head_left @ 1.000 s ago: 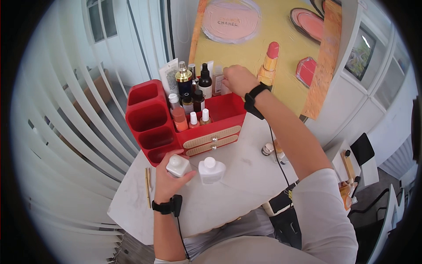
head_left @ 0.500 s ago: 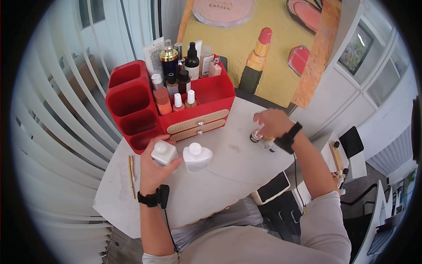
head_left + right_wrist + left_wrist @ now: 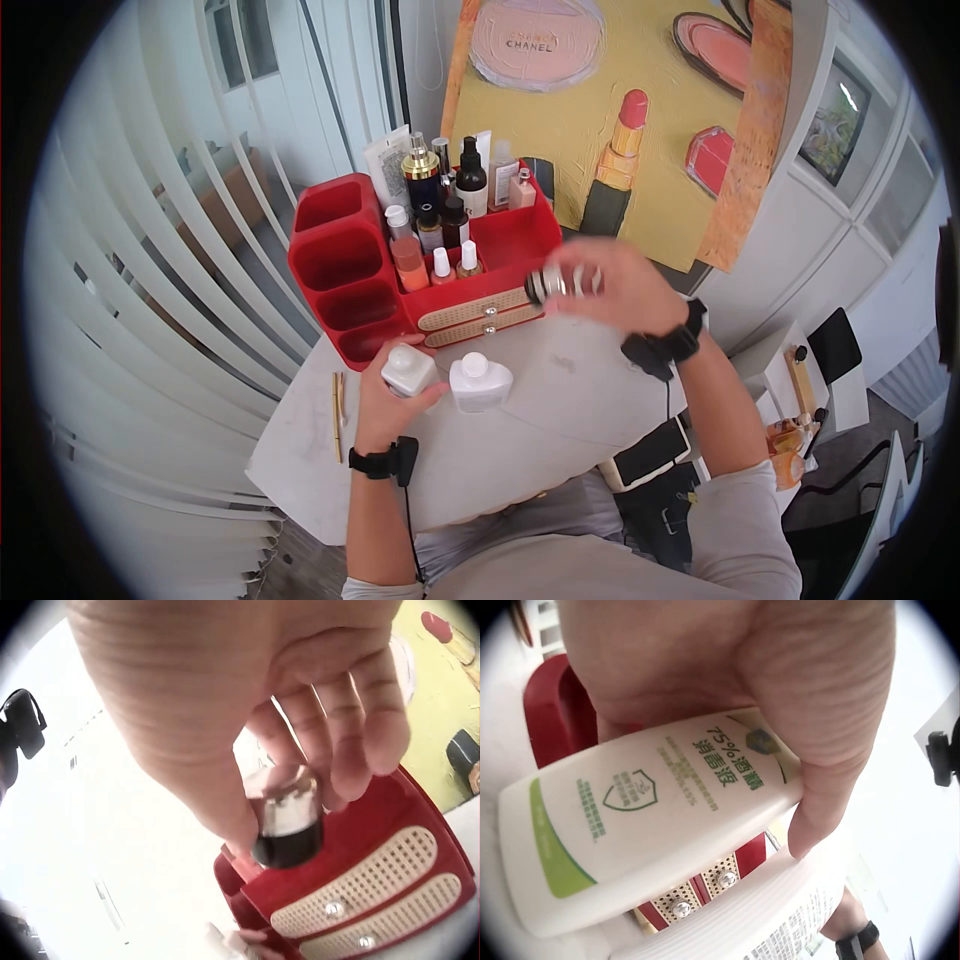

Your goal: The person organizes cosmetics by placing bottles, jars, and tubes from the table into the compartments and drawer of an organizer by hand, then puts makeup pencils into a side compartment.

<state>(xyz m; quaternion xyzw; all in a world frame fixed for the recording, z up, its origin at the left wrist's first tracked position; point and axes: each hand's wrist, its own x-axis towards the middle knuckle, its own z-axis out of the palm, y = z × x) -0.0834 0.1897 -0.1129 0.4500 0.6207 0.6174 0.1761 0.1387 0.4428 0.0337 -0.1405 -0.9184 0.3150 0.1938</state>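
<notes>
My left hand (image 3: 380, 415) grips a white disinfectant bottle (image 3: 408, 371), its fingers and thumb around the sides; the left wrist view shows the bottle's green-printed label (image 3: 637, 799). Right beside it stands a second white bottle (image 3: 480, 385) with a round cap. Between thumb and fingers, my right hand (image 3: 640, 290) pinches a small clear glass bottle (image 3: 291, 817) with a black end. That hand is raised at the front right corner of a red makeup organizer (image 3: 375, 345), near its woven-front drawers (image 3: 360, 892).
Bottles and tubes fill the organizer's back and left, including a dark spray bottle (image 3: 471, 180), a pink bottle (image 3: 521, 190) and white-capped nail polishes (image 3: 468, 260). Four-sided red cups form its left side. Gold sticks (image 3: 337, 415) lie on the white table (image 3: 560, 400); a makeup painting (image 3: 560, 130) stands behind.
My right hand has left the pink bottle at the organizer's back, reached the small bottles at the table's right, and brought one up toward the organizer. The left hand keeps its grip.
</notes>
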